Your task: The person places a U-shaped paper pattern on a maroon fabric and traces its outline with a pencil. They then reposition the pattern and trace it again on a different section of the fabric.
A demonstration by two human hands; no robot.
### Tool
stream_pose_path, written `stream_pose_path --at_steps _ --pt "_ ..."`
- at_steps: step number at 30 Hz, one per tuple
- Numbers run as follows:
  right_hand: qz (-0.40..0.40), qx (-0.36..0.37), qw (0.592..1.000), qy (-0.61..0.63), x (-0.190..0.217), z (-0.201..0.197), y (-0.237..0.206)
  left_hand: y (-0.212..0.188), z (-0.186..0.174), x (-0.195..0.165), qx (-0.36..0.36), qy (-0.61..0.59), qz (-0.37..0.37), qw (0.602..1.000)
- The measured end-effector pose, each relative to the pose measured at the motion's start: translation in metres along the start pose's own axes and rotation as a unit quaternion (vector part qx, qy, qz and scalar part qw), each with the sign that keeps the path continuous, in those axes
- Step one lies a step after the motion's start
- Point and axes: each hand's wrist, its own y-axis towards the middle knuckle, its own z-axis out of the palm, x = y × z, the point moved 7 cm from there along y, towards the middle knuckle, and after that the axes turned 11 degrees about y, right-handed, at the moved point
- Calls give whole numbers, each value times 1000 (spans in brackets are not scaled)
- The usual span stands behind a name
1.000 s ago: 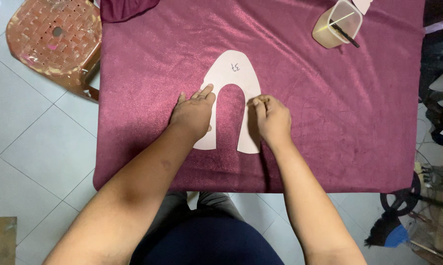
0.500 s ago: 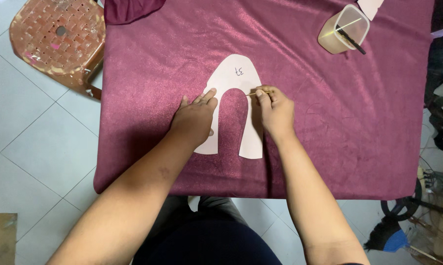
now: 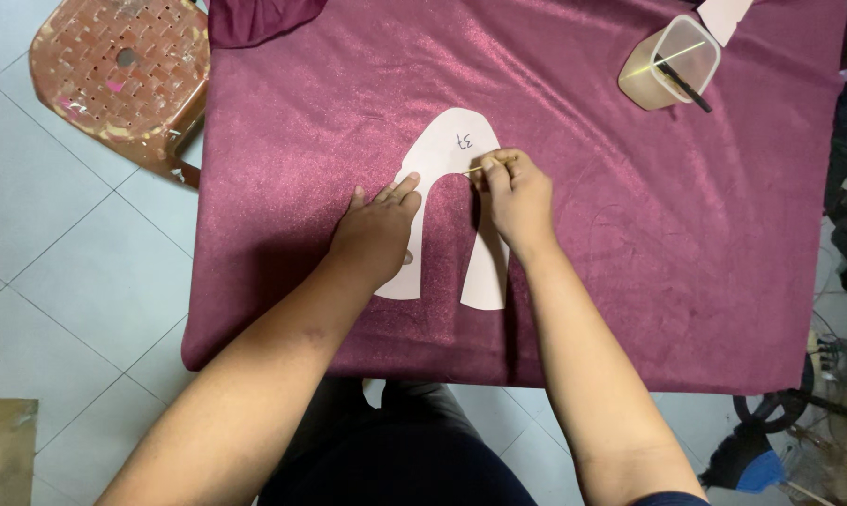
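Note:
A white horseshoe-shaped paper pattern (image 3: 447, 150) lies flat on maroon fabric (image 3: 348, 103) spread over a table. My left hand (image 3: 376, 230) presses flat on the pattern's left leg, fingers apart. My right hand (image 3: 517, 197) rests over the right leg and pinches a thin yellowish marking stick (image 3: 484, 169), whose tip touches the inner curve of the pattern near its top.
A clear plastic tub (image 3: 669, 64) with a thin stick and a dark tool across it stands at the far right of the fabric. A worn brown plastic stool (image 3: 119, 80) is on the tiled floor to the left. Dark clutter lies at the right edge.
My right hand has moved up the pattern's right leg toward its top, carrying the stick along the inner edge. My left hand has stayed pressed on the left leg.

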Motion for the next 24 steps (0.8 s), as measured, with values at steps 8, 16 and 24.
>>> stream_pose_path --at_steps 8,16,24 --pt "-16 31 998 56 5 1 -2 -1 0 0 -13 -1 6 1000" --pt "-51 -19 988 -143 7 -21 -12 0 0 1 -16 -9 4 1000" --pt "-35 61 997 -19 20 24 8 0 2 2 -21 -15 7 1000"
